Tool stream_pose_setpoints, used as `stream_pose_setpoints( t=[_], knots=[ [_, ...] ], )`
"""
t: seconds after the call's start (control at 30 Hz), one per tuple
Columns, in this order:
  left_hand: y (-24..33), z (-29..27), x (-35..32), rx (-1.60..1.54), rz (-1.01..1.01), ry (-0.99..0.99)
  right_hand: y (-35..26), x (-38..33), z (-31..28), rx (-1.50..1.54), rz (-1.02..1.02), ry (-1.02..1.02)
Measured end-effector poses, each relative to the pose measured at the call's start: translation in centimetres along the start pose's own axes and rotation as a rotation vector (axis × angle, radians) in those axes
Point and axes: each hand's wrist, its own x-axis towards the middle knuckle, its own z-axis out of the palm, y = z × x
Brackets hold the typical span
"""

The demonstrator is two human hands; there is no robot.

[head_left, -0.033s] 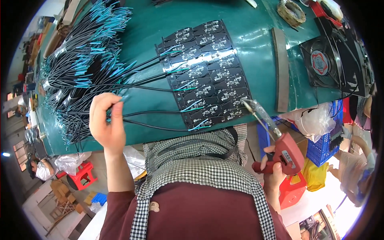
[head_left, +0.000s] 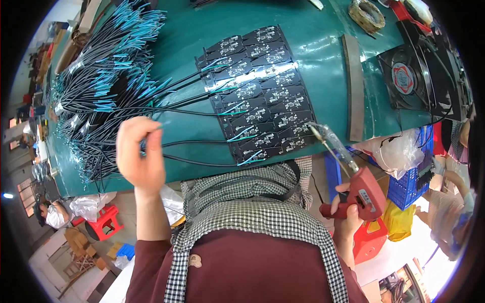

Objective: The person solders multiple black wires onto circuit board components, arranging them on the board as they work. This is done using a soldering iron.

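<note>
My left hand [head_left: 140,154] is raised near the table's front edge, beside the bundle of black cables [head_left: 96,76] with blue wire ends. Its thumb and fingers come together in a pinch; I cannot make out what is between them. My right hand [head_left: 347,219] grips a red pistol-shaped soldering gun [head_left: 368,194]. The gun's tip lies over the lower right edge of a panel of black circuit boards [head_left: 275,103]. Several black cables run from the left onto this panel, their blue and green wire ends lying on the left column of boards.
The green table [head_left: 187,30] carries a brown bar [head_left: 353,88], a black fan [head_left: 404,78] and a round tip-cleaning ring [head_left: 367,16] at the right. Below its edge are a blue crate [head_left: 406,192] and red stools. Another person [head_left: 449,212] is at the far right.
My left hand has shifted slightly to the right. The tip of the soldering gun has moved a little right, with the gun still in my right hand.
</note>
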Motion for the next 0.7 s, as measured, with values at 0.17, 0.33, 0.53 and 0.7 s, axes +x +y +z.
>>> stream_pose_setpoints(
  t=[0.17, 0.33, 0.53, 0.7],
  knots=[
    [3.0, 5.2, -1.4, 0.020, 0.403, -0.319, -0.1, 1.0, -0.3, -0.022, -0.091, 0.041],
    [1.9, 4.6, -4.2, 0.081, 0.239, -0.350, -0.1, 0.9, -0.7, 0.016, -0.072, 0.010],
    [0.6, 5.9, -6.3, 0.039, 0.318, -0.292, 0.5, 3.7, 2.3, 0.089, -0.041, -0.013],
    [0.2, 5.3, -6.6, 0.083, 0.308, -0.351, 0.1, 6.0, 6.3, 0.210, -0.053, -0.046]
  ],
)
